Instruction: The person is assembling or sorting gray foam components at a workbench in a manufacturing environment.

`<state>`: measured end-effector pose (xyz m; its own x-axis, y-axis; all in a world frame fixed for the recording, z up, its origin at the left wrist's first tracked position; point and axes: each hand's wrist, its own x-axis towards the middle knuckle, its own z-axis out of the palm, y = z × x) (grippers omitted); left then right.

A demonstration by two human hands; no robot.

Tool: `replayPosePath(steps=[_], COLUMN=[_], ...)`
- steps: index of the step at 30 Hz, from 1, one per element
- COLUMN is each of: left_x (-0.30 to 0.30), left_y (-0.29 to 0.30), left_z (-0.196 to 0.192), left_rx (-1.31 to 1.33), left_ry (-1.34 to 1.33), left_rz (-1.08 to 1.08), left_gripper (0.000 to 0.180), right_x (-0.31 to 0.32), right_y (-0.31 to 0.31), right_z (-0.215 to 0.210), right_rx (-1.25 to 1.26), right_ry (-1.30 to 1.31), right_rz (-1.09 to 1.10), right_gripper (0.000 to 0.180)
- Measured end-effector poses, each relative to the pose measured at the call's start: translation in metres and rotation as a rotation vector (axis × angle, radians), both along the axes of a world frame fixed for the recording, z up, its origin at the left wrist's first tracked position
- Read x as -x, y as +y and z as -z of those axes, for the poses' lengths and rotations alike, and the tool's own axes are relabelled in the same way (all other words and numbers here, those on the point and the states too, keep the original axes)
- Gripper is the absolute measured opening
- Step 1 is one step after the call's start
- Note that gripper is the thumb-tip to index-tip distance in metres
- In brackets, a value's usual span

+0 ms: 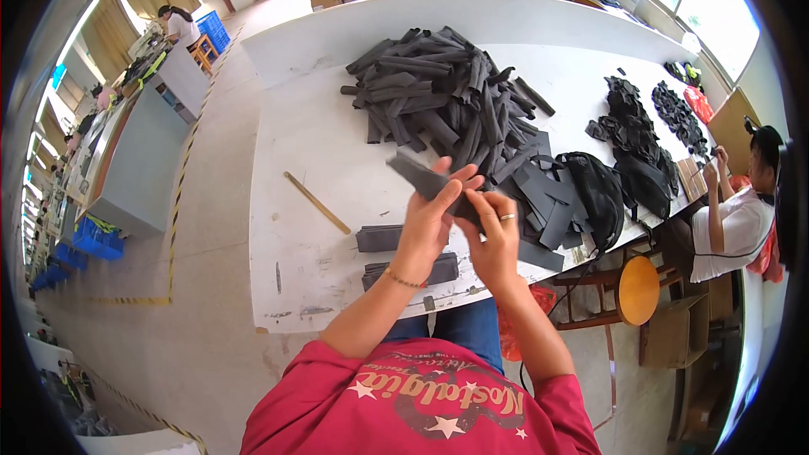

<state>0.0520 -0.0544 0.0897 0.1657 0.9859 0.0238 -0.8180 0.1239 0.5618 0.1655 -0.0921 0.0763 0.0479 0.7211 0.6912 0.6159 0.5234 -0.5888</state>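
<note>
Both hands are raised over the near part of the white table (291, 286), holding a folded dark grey fabric piece (413, 175) between them. My left hand (438, 209) grips it from below and the left, with some fingers showing past its edge. On the piece's right end the fingers of my right hand (495, 232) pinch; a ring is on one finger. Below my left hand lie two stacks of flat dark pieces, a farther stack (377, 238) and a nearer stack (442, 269), the latter partly behind my wrist. Just beyond the hands rises a big heap of curled dark pieces (413, 67).
Left on the table lies a thin wooden stick (316, 202). Flat dark pieces (543, 202) and a black bag (592, 194) are to the right. A person (733, 227) sits at the far right, near a round wooden stool (637, 289). A raised board (472, 13) borders the table's back.
</note>
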Motion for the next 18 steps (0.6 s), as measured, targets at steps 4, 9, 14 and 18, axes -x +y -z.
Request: replayPosePath(steps=[4, 9, 14, 18], left_x=[0.002, -0.01, 0.009, -0.002], left_y=[0.014, 0.0, 0.012, 0.005], left_z=[0.017, 0.036, 0.026, 0.02], left_rx=[-0.053, -0.006, -0.003, -0.067], left_ry=[0.017, 0.167, 0.122, 0.177], left_rz=[0.051, 0.008, -0.162, -0.141], left_gripper=[0.033, 0.034, 0.031, 0.03], right_x=[0.01, 0.003, 0.001, -0.004], right_y=[-0.011, 0.0, -0.006, -0.001], right_z=[0.012, 0.036, 0.025, 0.025], right_rx=[0.02, -0.014, 0.086, -0.015], right_ry=[-0.145, -0.207, -0.233, -0.232], right_rz=[0.079, -0.011, -0.012, -0.088], right_gripper=[0.047, 0.037, 0.03, 0.029])
